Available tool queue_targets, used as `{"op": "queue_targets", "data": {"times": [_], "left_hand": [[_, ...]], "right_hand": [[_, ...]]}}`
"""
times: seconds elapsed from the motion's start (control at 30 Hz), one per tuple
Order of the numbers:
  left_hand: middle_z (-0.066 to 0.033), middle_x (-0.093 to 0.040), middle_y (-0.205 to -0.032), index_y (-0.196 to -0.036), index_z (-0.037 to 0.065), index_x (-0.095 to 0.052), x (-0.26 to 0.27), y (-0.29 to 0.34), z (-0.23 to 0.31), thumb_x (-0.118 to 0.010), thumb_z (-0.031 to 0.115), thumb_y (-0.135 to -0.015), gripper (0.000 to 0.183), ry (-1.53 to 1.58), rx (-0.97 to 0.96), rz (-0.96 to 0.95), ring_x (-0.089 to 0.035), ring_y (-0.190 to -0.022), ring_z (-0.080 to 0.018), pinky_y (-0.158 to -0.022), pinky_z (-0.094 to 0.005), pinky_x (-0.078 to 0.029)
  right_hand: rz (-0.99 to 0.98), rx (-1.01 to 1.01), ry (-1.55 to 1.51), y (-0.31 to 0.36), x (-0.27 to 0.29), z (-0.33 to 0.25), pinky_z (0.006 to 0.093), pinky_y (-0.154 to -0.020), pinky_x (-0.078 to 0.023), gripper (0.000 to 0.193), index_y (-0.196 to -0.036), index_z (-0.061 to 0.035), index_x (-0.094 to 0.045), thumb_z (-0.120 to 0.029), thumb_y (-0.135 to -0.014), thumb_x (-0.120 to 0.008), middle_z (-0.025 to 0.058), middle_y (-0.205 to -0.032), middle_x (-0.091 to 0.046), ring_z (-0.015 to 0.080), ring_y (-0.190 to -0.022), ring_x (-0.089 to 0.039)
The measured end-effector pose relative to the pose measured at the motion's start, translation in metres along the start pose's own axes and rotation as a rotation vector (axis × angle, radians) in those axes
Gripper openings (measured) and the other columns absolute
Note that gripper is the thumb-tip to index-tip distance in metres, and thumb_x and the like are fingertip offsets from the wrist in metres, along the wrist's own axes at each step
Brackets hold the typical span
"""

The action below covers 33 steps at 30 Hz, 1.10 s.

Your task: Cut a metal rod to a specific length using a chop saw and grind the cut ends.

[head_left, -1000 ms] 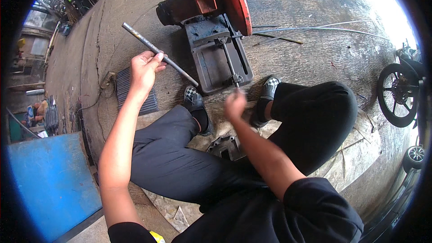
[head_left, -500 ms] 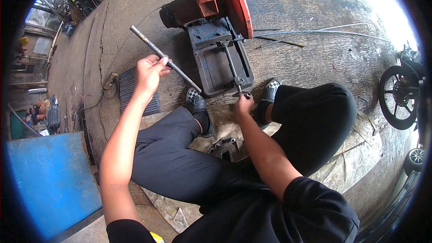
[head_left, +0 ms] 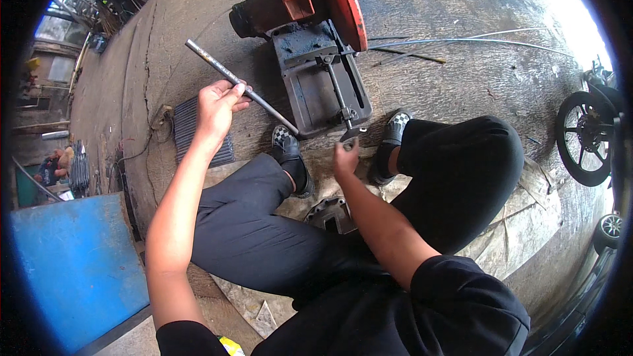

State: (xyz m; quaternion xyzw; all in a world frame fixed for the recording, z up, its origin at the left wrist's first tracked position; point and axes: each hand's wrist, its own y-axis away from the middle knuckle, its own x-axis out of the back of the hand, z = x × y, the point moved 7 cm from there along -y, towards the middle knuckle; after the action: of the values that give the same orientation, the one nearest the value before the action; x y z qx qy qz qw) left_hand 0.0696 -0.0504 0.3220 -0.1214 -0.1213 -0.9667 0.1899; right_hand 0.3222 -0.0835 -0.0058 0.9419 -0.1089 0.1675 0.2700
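My left hand (head_left: 221,107) is closed round a grey metal pipe (head_left: 210,59), which slants from upper left down toward the front left corner of a cut-off saw's base. The orange-red saw (head_left: 337,1) stands on the ground in front of me. On its dark base (head_left: 310,102) lies a vise screw (head_left: 337,89) with a crank handle (head_left: 351,135) at the near end. My right hand (head_left: 346,159) is closed at that handle, its fingers partly hiding the grip. I see no workpiece in the vise.
A stack of cut pipes (head_left: 191,128) lies left of my left foot. Between my legs sits a dark metal part (head_left: 330,212) on a worn sheet (head_left: 508,244). Long thin rods (head_left: 475,40) lie beyond the saw. A blue panel (head_left: 76,264) is at left, a motorcycle wheel (head_left: 580,138) at right.
My right hand has shifted slightly left and toward me, and the crank handle has turned with it. The left hand keeps the pipe almost where it was.
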Motion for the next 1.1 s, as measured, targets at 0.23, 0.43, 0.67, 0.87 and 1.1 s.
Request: {"op": "queue_targets", "data": {"times": [0.23, 0.43, 0.67, 0.87, 1.1], "left_hand": [[-0.0091, -0.065, -0.088, -0.092, -0.003, -0.061, 0.0, -0.006, -0.003, -0.055, 0.011, -0.09, 0.015, -0.018, 0.033, 0.004, -0.062, -0.077, -0.0119, -0.067, -0.0228, -0.052], [-0.0093, -0.065, -0.088, -0.092, -0.003, -0.061, -0.001, -0.006, -0.002, -0.055, 0.011, -0.089, 0.015, -0.015, 0.013, -0.014, -0.063, -0.077, -0.0123, -0.067, -0.0228, -0.052], [-0.01, -0.065, -0.093, -0.096, -0.001, -0.06, 0.007, -0.004, -0.002, -0.055, 0.013, -0.09, 0.017, -0.036, 0.017, -0.011, -0.063, -0.08, -0.0144, -0.072, -0.0259, -0.051], [-0.0102, -0.065, -0.095, -0.096, -0.002, -0.06, 0.01, -0.005, 0.0, -0.054, 0.013, -0.09, 0.017, -0.04, 0.011, 0.001, -0.063, -0.08, -0.0145, -0.072, -0.0264, -0.051], [-0.0098, -0.065, -0.094, -0.096, -0.001, -0.06, 0.01, -0.004, 0.0, -0.055, 0.014, -0.09, 0.017, -0.027, -0.002, 0.0, -0.063, -0.079, -0.014, -0.072, -0.026, -0.051]], "right_hand": [[0.079, 0.157, -0.233, 0.003, 0.014, -0.037, 0.0448, -0.1, -0.031, 0.057, -0.126, -0.0011, -0.047, -0.021, -0.075, -0.061, 0.0215, -0.127, -0.048, 0.0386, -0.119, -0.042], [0.167, 0.554, 0.211, 0.032, 0.011, -0.077, 0.0522, -0.099, -0.028, 0.047, -0.113, -0.0052, -0.054, -0.024, -0.071, -0.065, 0.0158, -0.13, -0.045, 0.036, -0.122, -0.036], [0.061, -0.077, 0.231, -0.053, 0.02, -0.068, 0.0534, -0.1, -0.024, 0.068, -0.116, -0.0014, -0.053, -0.053, -0.072, -0.065, 0.0265, -0.119, -0.049, 0.041, -0.118, -0.038], [-0.165, -0.163, 0.404, -0.055, 0.014, -0.063, 0.0537, -0.103, -0.02, 0.077, -0.116, -0.0078, -0.06, -0.069, -0.071, -0.053, 0.0248, -0.118, -0.055, 0.041, -0.12, -0.042], [-0.253, -0.105, 0.548, -0.053, 0.011, -0.058, 0.054, -0.106, -0.01, 0.073, -0.118, -0.0105, -0.06, -0.069, -0.079, -0.038, 0.0187, -0.127, -0.051, 0.037, -0.131, -0.026]]}}
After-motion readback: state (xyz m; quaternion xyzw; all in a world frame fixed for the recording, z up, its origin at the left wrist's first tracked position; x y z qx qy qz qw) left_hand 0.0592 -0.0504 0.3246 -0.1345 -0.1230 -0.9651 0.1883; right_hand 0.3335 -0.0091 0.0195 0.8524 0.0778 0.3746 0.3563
